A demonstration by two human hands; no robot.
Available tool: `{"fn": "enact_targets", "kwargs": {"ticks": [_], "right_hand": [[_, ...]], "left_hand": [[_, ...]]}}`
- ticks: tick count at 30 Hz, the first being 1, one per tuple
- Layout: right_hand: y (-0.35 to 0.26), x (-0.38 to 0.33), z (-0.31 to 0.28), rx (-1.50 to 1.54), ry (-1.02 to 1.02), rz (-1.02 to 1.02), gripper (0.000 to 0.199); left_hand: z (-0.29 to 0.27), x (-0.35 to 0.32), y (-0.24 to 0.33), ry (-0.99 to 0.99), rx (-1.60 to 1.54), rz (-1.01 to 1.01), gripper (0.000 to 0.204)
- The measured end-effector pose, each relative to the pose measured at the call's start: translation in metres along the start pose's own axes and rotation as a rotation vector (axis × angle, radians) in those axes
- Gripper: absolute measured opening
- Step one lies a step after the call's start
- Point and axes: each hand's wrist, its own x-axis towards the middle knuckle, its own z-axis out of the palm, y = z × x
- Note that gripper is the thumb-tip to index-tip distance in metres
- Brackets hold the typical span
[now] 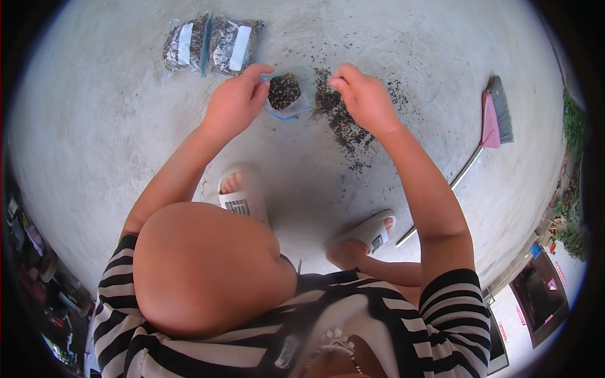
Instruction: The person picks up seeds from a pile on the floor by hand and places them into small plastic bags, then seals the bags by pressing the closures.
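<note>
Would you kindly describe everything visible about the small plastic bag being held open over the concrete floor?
The small plastic bag is clear and soft, with a bluish rim at its open mouth. It is partly filled with small dark seed-like bits. The left hand pinches its left edge, holding the mouth open upward; the right hand is close beside it, apart. It sits low over the concrete floor, next to a scattered pile of the same dark bits.
</note>
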Motion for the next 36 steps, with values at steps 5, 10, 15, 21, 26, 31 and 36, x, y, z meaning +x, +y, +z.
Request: {"fn": "enact_targets", "kwargs": {"ticks": [5,10,15,21,26,31,36], "right_hand": [[-0.075,0.035,0.013,-0.221,-0.265,-0.217,0.015],[-0.073,0.03,0.031,-0.27,-0.163,-0.4,0.013],[-0.032,-0.018,-0.004,0.248,0.168,0.066,0.024],[0.091,-0.13,0.065,-0.211,0.569,0.327,0.059],[0.062,-0.106,0.102,-0.195,0.483,0.29,0.067],[0.047,-0.062,0.107,-0.084,0.372,0.094,0.058],[0.035,-0.034,0.091,0.252,0.431,0.078,0.042]], "left_hand": [[-0.001,0.0,0.005,-0.013,-0.024,-0.057,0.025],[0.01,0.002,-0.006,0.072,-0.055,0.006,0.024],[0.002,-0.005,-0.008,0.042,-0.02,-0.04,0.024],[0.008,0.003,-0.011,0.018,-0.014,-0.023,0.023],[0.003,0.0,-0.008,-0.001,-0.017,0.0,0.023],[0.003,0.003,-0.008,-0.028,0.01,-0.01,0.025],[0.005,-0.001,-0.008,0.01,-0.026,-0.013,0.025]]}}
